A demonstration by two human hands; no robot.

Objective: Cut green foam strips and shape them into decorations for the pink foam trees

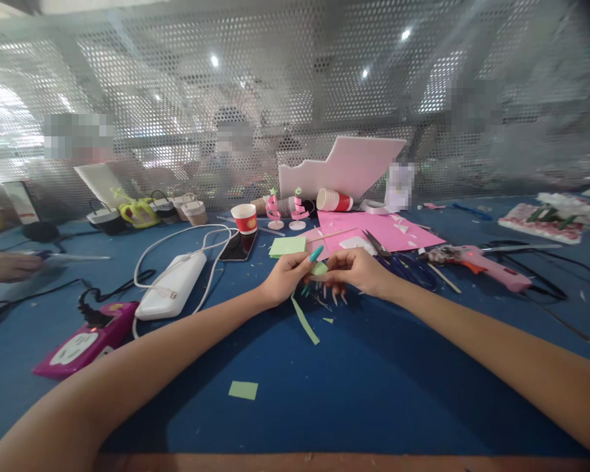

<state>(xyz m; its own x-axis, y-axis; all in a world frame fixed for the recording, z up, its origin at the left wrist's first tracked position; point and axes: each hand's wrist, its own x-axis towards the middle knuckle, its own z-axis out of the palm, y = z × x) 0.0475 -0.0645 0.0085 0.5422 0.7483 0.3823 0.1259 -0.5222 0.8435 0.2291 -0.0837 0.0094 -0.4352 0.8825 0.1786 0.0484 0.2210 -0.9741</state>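
Both hands meet over the middle of the blue table. My left hand [286,276] is closed, its thumb with a long teal nail pressing on a small piece of light green paper [319,268]. From the other side, my right hand [358,272] pinches the same piece with curled fingers. Under my left hand a narrow green paper strip [305,321] trails onto the table. A tiny green scrap [328,320] lies beside it, and a green rectangle [243,390] lies nearer the front edge. Just behind my left hand rests a pad of green paper [288,246].
Pink paper [388,231], scissors [377,244] and a pink glue gun [496,267] lie right. A red paper cup [244,218], phone [239,245], white power bank [173,286] and magenta power strip [86,341] stand left. Two pink spiral figures [297,211] stand behind. Another person's hand [10,267] shows far left.
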